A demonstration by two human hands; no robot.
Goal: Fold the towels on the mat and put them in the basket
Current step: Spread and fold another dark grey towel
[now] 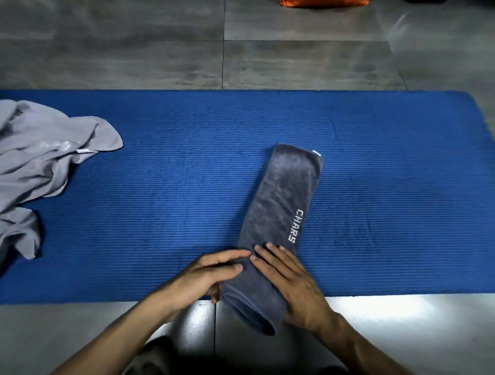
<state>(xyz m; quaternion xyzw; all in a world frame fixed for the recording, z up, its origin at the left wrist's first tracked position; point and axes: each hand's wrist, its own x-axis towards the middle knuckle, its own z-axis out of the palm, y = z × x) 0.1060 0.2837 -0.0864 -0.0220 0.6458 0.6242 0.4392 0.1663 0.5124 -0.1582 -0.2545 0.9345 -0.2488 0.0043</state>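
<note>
A dark grey towel with white "CHARS" lettering lies folded into a long narrow strip on the blue mat, its near end hanging over the mat's front edge. My left hand grips the strip's near left edge, thumb tucked under it. My right hand rests flat on top of the near end, fingers spread. A light grey towel lies crumpled at the mat's left end. No basket is in view.
The mat lies on a grey tiled floor. An orange object shows at the top edge, beyond the mat. My knees are at the bottom of the view.
</note>
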